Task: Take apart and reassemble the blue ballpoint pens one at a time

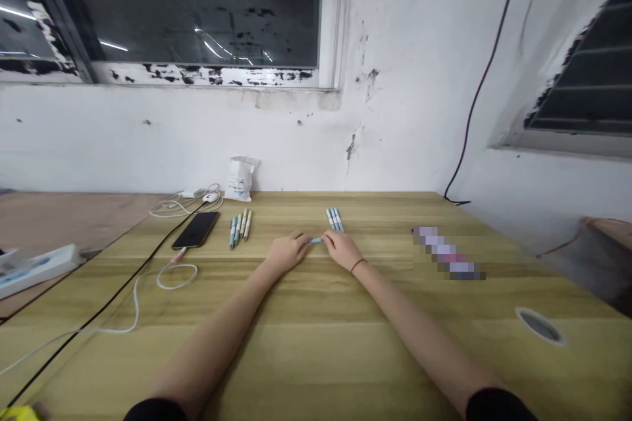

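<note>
Between my two hands a light blue pen (315,241) lies crosswise, just above or on the wooden table (316,348). The fingers of my left hand (288,251) close on its left end, and those of my right hand (342,249) close on its right end. Just beyond my right hand, several blue-and-white pens (334,218) lie side by side. Farther left, several pens in blue and cream (240,228) form another row. My fingertips partly hide the ends of the held pen.
To the left are a black phone (196,230), a white cable (136,302), a black cable and a power strip (39,271). A white packet (240,179) stands by the wall. On the right lie a blurred long object (447,253) and a round table grommet (542,327).
</note>
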{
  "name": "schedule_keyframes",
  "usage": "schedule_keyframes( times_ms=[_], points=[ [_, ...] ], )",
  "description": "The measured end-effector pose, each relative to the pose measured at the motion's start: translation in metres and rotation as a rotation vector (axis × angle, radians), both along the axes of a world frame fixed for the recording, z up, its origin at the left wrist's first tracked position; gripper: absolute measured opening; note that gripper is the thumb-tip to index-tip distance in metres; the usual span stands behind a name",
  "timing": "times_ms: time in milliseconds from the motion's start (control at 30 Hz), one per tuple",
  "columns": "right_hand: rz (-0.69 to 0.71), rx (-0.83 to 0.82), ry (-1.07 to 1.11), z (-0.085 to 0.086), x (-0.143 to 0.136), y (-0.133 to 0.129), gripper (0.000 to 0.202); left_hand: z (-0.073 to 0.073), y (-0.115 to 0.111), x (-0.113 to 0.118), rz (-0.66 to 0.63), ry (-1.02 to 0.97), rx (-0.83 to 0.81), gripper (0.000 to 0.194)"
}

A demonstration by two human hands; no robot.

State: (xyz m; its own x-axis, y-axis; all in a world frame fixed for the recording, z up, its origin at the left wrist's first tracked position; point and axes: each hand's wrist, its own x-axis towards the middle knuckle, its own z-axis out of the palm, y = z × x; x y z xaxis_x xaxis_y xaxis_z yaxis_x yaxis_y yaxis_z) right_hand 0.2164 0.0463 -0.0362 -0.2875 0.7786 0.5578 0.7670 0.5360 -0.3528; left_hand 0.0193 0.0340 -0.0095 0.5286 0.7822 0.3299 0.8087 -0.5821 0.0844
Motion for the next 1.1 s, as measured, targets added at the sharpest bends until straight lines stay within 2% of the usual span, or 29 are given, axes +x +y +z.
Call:
schedule_keyframes(
  times_ms=[167, 267, 467, 733, 900, 1100],
  points=[
    [0.080, 0.019, 0.036, 0.0012, -0.0009, -0.0031, 0.011, -0.0010, 0.0024, 0.0007, -0.014, 0.012, 0.083, 0.031],
    [0.094, 0.036, 0.058, 0.0023, -0.0020, -0.0052, 0.019, -0.0013, 0.0040, 0.0001, -0.014, -0.009, 0.085, 0.030],
    [0.059, 0.031, 0.013, 0.0024, -0.0013, -0.0041, 0.020, -0.0041, 0.0065, 0.0001, -0.055, 0.001, 0.074, 0.029],
    [0.090, 0.024, 0.086, 0.0036, -0.0019, -0.0055, 0.021, -0.0008, -0.0010, 0.0009, -0.081, 0.006, -0.011, 0.049],
    [0.127, 0.008, 0.086, 0.0019, -0.0018, -0.0041, 0.018, 0.0003, -0.0028, 0.0020, -0.054, -0.004, -0.008, 0.036],
    [0.122, -0.014, 0.114, 0.0013, -0.0023, -0.0051, 0.017, -0.0007, -0.0017, 0.0031, -0.016, -0.039, -0.021, 0.036]
  ],
)
